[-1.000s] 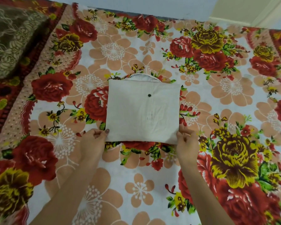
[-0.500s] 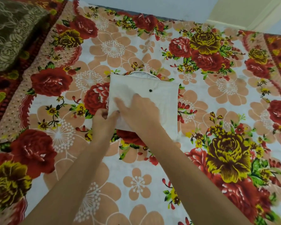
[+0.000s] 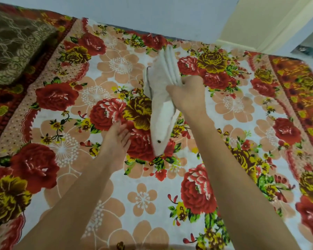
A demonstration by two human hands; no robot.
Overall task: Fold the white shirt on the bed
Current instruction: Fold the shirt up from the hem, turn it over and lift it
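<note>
The folded white shirt (image 3: 161, 98) is lifted off the bed and stands on edge, seen almost side-on, with its stacked layers fanned at the top and a dark button near its lower tip. My right hand (image 3: 188, 95) grips it on its right side, around the middle. Left of the shirt's lower end, my left hand (image 3: 118, 138) lies flat on the flowered bedsheet (image 3: 98, 177), fingers spread, apart from the cloth and holding nothing.
A dark green lace-patterned blanket (image 3: 13, 51) lies at the bed's far left corner. The wall (image 3: 152, 13) runs along the bed's far edge. The sheet's red border (image 3: 296, 83) marks the right side, with a doorway beyond it.
The shirt lay flat as a folded square with both hands on it. Now my right hand has lifted and turned it onto its edge, and my left hand has let go and rests on the sheet.
</note>
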